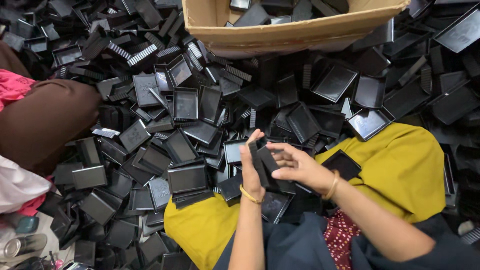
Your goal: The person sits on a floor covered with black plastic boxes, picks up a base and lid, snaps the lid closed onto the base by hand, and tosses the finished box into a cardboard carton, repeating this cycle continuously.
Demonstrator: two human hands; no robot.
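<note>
Honestly barely dented: left hand [251,172] and right hand [295,167] both grip one black plastic piece [263,162], huge pile [185,110] left, cardboard box [295,32] part-filled.

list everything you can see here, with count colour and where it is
shallow black plastic trays: too many to count, black, heaped over the whole floor
stack of black plastic tray pieces: one small stack, black, held between both hands
brown cardboard box: one, tan, top centre, with black trays inside
mustard yellow cloth: one, yellow, over the person's lap, centre to right
another person's brown-clad leg: one, brown, left edge, with pink fabric above it
white cloth bundle: one, white, lower left
metal can: one, silvery, bottom left corner
gold bangles: two, gold, one on each wrist
left hand: one, gripping the stack from the left
right hand: one, fingers on the stack from the right
</note>
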